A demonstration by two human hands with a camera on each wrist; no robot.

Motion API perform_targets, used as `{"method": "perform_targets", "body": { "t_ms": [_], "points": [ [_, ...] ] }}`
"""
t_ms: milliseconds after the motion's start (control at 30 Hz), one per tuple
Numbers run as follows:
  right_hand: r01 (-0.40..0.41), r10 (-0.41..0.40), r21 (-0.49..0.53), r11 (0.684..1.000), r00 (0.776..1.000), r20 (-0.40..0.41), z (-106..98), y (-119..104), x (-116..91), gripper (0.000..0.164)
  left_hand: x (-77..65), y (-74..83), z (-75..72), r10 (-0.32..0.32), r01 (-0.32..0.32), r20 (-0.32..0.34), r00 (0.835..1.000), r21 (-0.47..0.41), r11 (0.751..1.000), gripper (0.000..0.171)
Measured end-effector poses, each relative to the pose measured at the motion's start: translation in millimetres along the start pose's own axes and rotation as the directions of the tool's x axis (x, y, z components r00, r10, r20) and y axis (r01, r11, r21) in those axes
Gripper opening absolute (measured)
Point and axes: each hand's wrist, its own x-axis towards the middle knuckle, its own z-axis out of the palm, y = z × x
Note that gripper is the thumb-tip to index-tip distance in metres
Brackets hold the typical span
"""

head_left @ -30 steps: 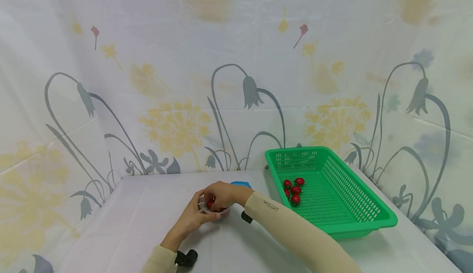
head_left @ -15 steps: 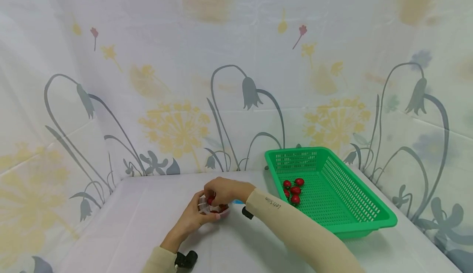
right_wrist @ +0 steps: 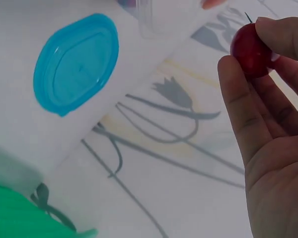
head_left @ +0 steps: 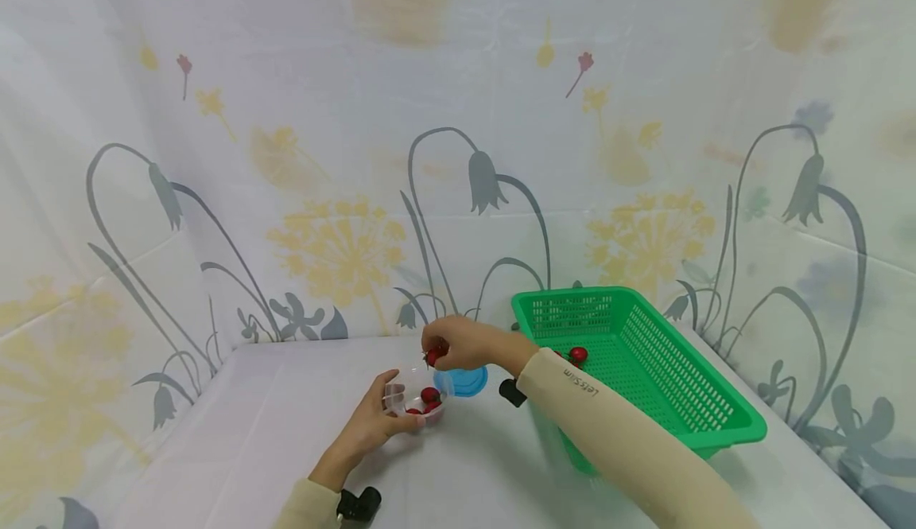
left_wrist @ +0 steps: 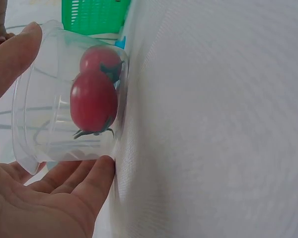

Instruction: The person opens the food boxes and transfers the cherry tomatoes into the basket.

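My left hand (head_left: 368, 424) grips a clear plastic container (left_wrist: 47, 109) on the white table, thumb on one side and fingers on the other. Inside it lie several red cherry tomatoes (left_wrist: 93, 101) with green stem ends. Between thumb and fingers, my right hand (head_left: 467, 343) pinches a single cherry tomato (right_wrist: 251, 51), held above and to the right of the container. A blue lid (head_left: 468, 383) lies on the table just right of the container, below the right hand.
At the right stands a green slotted basket (head_left: 723, 437) with cherry tomatoes (head_left: 578, 355) at its left side, partly hidden by the right forearm. A flower-printed cloth (head_left: 458, 155) hangs behind the table.
The right hand has come up out of the container with a cherry tomato and moved right, towards the basket. The blue lid now shows more fully. My left hand stays put.
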Motion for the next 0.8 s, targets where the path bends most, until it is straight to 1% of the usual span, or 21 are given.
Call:
{"method": "perform_targets", "body": {
  "t_ms": [233,433,633,800],
  "points": [
    [-0.041,0.045,0.072,0.997,0.998,-0.054,-21,23,-27,0.016,0.7,0.0,1.0,0.015,-0.015,-0.007,1.000,0.014,1.000,0.096],
    [-0.029,0.041,0.115,0.993,0.994,-0.104,-40,45,-55,0.014,0.5,-2.0,1.6,0.015,-0.015,-0.004,1.000,0.010,1.000,0.096],
    [-0.046,0.062,0.106,0.993,0.986,-0.157,-55,69,-85,0.013,0.8,-1.0,0.5,0.012,-0.012,-0.001,1.000,0.014,1.000,0.096],
    [-0.066,0.085,0.104,0.992,0.977,-0.195,-58,93,-106,0.012,1.2,-0.1,-0.6,0.003,-0.003,-0.001,1.000,0.023,1.000,0.097]
  ]
}}
